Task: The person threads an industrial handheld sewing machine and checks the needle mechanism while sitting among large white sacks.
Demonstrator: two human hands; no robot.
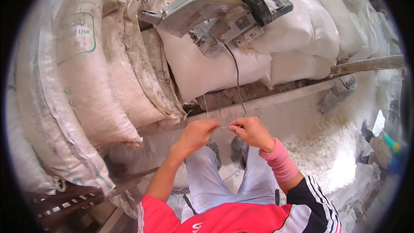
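Stacked sacks [90,82]: lying piled at the far left, dusty and woven, leaning toward the middle.
Left hand [196,133]: reaching forward from the near side, forearm bare, fingers pinching one end of a thin thread [224,126].
Thin thread: stretching taut between the two hands at the centre, above the knees; a strand seems to be rising from it toward the saw, though it is too fine to be sure.
Doing it well: I judge that keeping both pinches close together and the thread tight is helping control.
Right hand [252,131]: curling in from the right, wrist in a pink cuff [279,163], fingertips gripping the thread's other end.
Power saw [220,13]: resting on white sacks at the far centre, its cord [237,77] hanging down.
Roller [338,94]: lying far right on the powdery floor [327,155].
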